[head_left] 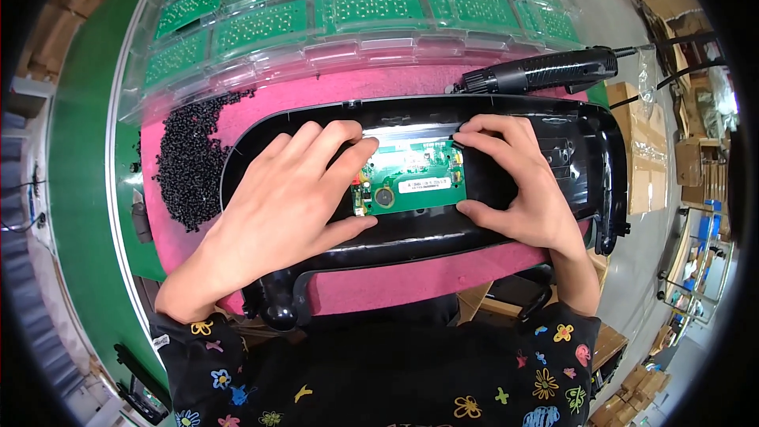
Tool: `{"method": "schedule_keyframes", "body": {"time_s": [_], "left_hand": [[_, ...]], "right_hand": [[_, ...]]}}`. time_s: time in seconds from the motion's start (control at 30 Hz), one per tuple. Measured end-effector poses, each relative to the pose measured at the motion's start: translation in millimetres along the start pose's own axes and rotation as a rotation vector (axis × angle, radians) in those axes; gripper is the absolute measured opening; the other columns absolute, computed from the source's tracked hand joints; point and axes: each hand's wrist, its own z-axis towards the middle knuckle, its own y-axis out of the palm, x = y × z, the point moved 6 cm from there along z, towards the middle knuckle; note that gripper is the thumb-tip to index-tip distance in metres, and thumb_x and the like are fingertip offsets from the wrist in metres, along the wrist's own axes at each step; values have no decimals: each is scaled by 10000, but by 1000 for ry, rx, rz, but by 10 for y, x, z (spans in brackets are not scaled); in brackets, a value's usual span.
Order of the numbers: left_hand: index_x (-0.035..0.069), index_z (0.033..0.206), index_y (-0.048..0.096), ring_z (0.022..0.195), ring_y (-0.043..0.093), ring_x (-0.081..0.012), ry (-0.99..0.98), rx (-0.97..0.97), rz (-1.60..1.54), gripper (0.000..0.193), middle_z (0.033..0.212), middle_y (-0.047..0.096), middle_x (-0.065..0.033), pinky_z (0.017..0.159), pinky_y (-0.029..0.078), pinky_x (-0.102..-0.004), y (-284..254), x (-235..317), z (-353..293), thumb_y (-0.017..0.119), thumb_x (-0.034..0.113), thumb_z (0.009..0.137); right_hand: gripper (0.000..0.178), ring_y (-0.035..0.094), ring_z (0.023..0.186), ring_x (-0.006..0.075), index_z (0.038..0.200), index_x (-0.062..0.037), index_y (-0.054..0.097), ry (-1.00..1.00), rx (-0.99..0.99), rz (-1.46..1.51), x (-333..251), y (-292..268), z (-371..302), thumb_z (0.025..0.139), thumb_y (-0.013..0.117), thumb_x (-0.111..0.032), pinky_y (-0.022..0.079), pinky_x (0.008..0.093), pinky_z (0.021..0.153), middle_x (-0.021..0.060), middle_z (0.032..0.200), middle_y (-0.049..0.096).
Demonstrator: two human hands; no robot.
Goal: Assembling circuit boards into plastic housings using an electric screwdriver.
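Observation:
A green circuit board [435, 200] with a white label and a round buzzer-like part lies level over the middle of a long black plastic housing [379, 249]. My left hand [288, 194] grips the board's left edge, thumb at the lower corner and fingers at the upper one. On the opposite edge, my right hand [522, 182] pinches the board between thumb and fingers at its two right corners. The housing rests open side up on a pink work surface [403, 281]. Whether the board touches the housing floor, I cannot tell.
Left of the housing lies a heap of small black screws [188, 162]. A black electric screwdriver [549, 71] rests behind the housing, its cord running right. Clear plastic trays [316, 51] of green circuit boards line the back. A cardboard box [644, 150] stands at the right.

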Motion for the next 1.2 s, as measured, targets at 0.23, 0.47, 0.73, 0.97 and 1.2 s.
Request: {"method": "schedule_keyframes", "body": {"time_s": [0.23, 0.47, 0.73, 0.97, 1.2], "left_hand": [[48, 1289, 538, 1021, 537, -298, 8, 15, 0, 702, 1234, 515, -104, 868, 459, -408, -5, -18, -11, 832, 276, 694], [50, 1310, 530, 1020, 539, -301, 23, 21, 4, 700, 1244, 517, -112, 851, 455, -403, -2, -45, -30, 819, 297, 722], [6, 1272, 536, 1027, 540, -260, 80, 92, 25, 667, 1234, 517, -103, 840, 452, -362, -11, -55, -88, 793, 341, 756], [-13, 1281, 532, 1047, 545, -240, 97, 129, 24, 673, 1214, 542, -106, 829, 465, -331, 30, -92, -153, 781, 348, 772], [1, 1096, 605, 867, 631, -312, 111, 501, -124, 348, 971, 600, -139, 683, 543, -410, -458, -373, -373, 721, 205, 840]], "right_hand": [[660, 487, 1172, 333, 1245, -29, 591, -5, -6, -27, -11, 17, 16, 627, 822, -60, 413, 413, 1020, 116, 1267, 539], [660, 482, 1184, 334, 1232, -18, 602, 40, -7, -6, -50, 20, 19, 605, 808, -36, 410, 412, 1026, 123, 1268, 539], [652, 497, 1165, 340, 1219, -19, 615, 45, -2, -53, -93, 35, 63, 594, 794, -57, 402, 418, 1028, 136, 1257, 552], [693, 500, 1172, 342, 1242, -8, 594, 27, -13, -123, -166, 74, 62, 577, 786, -50, 399, 414, 1031, 146, 1248, 555], [575, 494, 1238, 275, 1352, -51, 543, 260, 397, -178, -16, -613, -112, 798, 696, -59, 388, 390, 1039, 143, 1309, 540]]}}
